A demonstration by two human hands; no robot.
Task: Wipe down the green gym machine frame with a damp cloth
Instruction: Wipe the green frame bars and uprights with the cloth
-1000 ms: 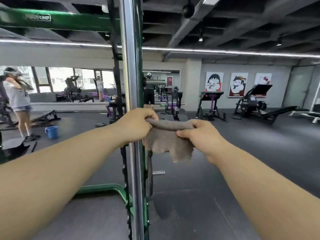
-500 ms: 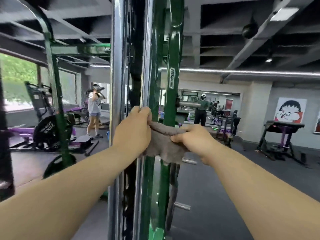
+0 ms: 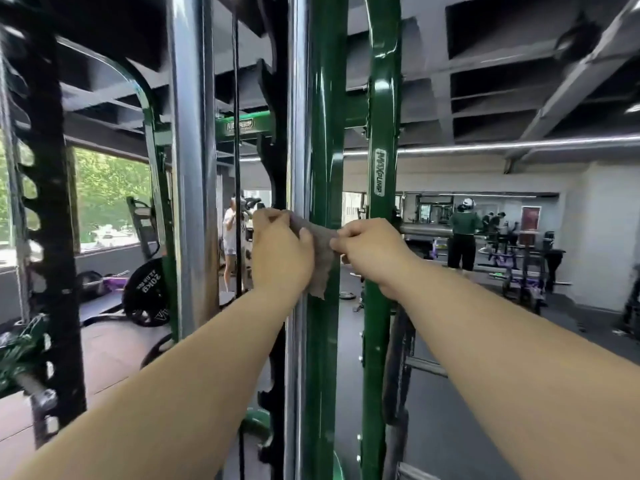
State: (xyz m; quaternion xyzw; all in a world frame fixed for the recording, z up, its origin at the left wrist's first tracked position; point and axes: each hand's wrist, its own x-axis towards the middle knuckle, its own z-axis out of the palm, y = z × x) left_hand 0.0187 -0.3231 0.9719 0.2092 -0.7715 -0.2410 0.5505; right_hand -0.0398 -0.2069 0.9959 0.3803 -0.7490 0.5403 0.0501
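We found the grey cloth [image 3: 322,261] stretched across the green frame upright [image 3: 325,133], beside the chrome rod [image 3: 298,98]. Our left hand [image 3: 280,252] gripped its left end; our right hand [image 3: 375,251] pinched its right end.

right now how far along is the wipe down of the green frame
Done: nothing provable; no wet streaks show on the paint. In hand: the left hand and right hand hold the grey cloth stretched across the green upright at mid height. Left: that upright above and below the cloth, plus the labelled green post beside it.
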